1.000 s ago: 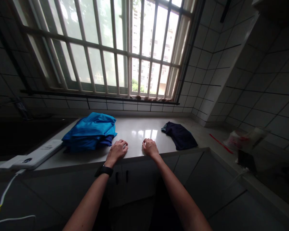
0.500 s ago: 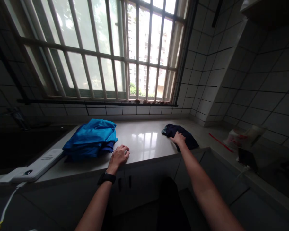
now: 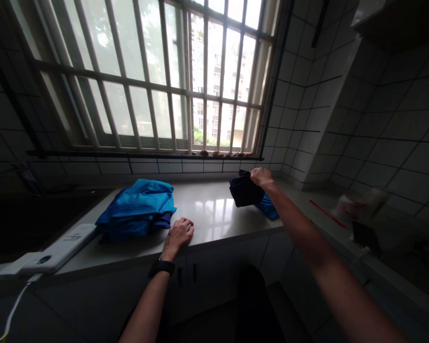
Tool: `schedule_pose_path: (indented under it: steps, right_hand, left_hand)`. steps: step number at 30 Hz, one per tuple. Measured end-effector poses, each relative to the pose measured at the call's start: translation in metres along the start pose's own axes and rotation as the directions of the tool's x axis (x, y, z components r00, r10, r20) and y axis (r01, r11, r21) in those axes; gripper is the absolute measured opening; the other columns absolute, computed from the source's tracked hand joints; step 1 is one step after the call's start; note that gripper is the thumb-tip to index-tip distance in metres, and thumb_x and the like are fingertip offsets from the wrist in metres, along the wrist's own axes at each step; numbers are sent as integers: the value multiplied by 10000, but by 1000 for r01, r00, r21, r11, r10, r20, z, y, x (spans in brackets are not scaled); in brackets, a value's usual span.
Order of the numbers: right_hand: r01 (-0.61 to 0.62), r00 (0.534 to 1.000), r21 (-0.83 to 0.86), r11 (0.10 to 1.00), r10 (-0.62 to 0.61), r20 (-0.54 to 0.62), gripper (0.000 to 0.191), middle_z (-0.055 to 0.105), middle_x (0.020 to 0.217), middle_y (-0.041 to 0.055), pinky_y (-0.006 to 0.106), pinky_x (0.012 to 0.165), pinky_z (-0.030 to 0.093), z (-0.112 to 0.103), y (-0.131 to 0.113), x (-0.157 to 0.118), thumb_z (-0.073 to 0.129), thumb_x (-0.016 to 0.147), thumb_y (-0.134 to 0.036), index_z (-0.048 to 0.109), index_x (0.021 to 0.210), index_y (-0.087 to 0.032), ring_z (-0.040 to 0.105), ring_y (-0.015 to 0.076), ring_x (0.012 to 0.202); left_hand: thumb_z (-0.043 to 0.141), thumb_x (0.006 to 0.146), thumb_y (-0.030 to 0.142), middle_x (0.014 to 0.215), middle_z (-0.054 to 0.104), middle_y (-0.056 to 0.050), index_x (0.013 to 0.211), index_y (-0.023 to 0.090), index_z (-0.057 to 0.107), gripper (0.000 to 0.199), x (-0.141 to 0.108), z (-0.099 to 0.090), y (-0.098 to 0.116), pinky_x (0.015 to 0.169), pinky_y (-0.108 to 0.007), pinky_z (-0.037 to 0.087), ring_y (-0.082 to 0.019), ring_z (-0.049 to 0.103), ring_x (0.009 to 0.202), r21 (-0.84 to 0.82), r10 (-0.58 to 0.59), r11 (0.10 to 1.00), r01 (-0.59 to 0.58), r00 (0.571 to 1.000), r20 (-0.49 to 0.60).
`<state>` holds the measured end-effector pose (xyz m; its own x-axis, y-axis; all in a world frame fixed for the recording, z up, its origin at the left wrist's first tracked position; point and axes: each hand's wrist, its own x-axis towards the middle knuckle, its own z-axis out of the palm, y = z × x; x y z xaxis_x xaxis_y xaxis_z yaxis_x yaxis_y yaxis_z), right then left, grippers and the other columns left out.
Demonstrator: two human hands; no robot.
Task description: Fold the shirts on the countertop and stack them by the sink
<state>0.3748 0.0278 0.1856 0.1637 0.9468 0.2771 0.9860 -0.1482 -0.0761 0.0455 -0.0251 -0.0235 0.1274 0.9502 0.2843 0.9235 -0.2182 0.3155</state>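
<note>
My right hand (image 3: 261, 176) grips the top of a dark navy cloth (image 3: 246, 191) and holds it up over the right part of the white counter (image 3: 203, 228). Behind and below it, a blue cloth (image 3: 269, 207) shows partly, the rest hidden by the dark cloth and my forearm. My left hand (image 3: 180, 233) rests at the counter's front edge, fingers curled round something small and greyish that I cannot make out. Just left of that hand lies a folded heap of bright blue cloth (image 3: 139, 207), with darker blue layers underneath.
A white power strip (image 3: 62, 247) with a cable lies left of the heap, beside a dark sink (image 3: 39, 219). To the right are a red strip (image 3: 327, 213), a plastic bag (image 3: 350, 205) and a dark device (image 3: 366, 236). A barred window (image 3: 219, 90) is behind.
My right hand has closed on the dark cloth and lifted it up and to the left, and blue cloth now shows beneath. My left hand has barely moved.
</note>
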Motion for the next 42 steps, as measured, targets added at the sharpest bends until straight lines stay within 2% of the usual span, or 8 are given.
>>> schedule_pose_path:
  steps: [6,15,23,26,30,34,38,42]
  right_hand:
    - [138,990,91,986,-138,-2,507,720,1276,176,295,958,487,-31,-46,-12,318,1104,-417,727,1248,-156,683,263,1185]
    - [187,981,91,978,-191,36,486,692,1339,160,288,964,478,-1,-75,-37,341,1085,-413,728,1236,-161,653,264,1227]
    - [206,976,164,965,-190,-109,532,674,1365,141,293,992,454,-9,-81,-36,249,1108,-383,720,1218,-161,630,254,1234]
    - [235,970,203,951,-244,17,477,678,1358,140,283,961,461,-13,-79,-36,330,1097,-399,728,1191,-153,629,263,1230]
    - [225,972,239,945,-201,-119,508,682,1336,145,292,984,446,-8,-79,-41,275,1107,-370,729,1184,-155,631,254,1214]
    - [219,974,307,926,-225,-16,454,717,1274,125,291,961,464,-2,-81,-43,343,1096,-391,736,1160,-171,658,252,1164]
    - [220,943,408,886,-86,-323,570,686,1347,108,303,1012,449,-4,-80,-36,147,1125,-364,660,1313,-202,622,238,1246]
    - [165,977,427,889,-88,-193,510,716,1293,116,311,989,468,1,-71,-26,230,1119,-389,651,1350,-218,644,267,1227]
  left_hand:
    - [507,912,242,1213,710,-88,1048,220,774,301,0,-1,0,967,-354,493,-260,636,1152,-22,2,1000,-3,1000,-13]
    - [499,915,243,1208,713,-106,1029,197,770,298,-1,-3,0,986,-358,487,-257,637,1135,-70,16,997,-17,1000,-4]
    - [510,906,240,1186,718,-102,1012,199,769,282,-2,-2,-2,1004,-370,474,-251,633,1115,-107,36,994,-38,999,-20]
    - [499,919,246,1197,712,-101,1023,198,765,289,-2,-2,-2,996,-362,475,-249,633,1123,-94,32,995,-33,999,-9]
    - [483,937,249,1194,709,-102,1024,199,764,298,-2,-4,0,996,-349,475,-245,635,1134,-64,22,998,-22,1000,1]
    - [481,951,249,1197,705,-115,1058,184,751,298,-2,-5,1,995,-342,474,-244,635,1138,-38,20,999,-19,1000,8]
    - [503,927,226,1207,707,-110,1052,190,756,285,-2,-4,0,1008,-354,477,-247,636,1141,-66,30,997,-30,1000,-1]
    - [508,920,234,1170,716,-106,989,201,773,276,-2,-3,0,1007,-366,481,-252,641,1123,-96,30,995,-32,999,-19]
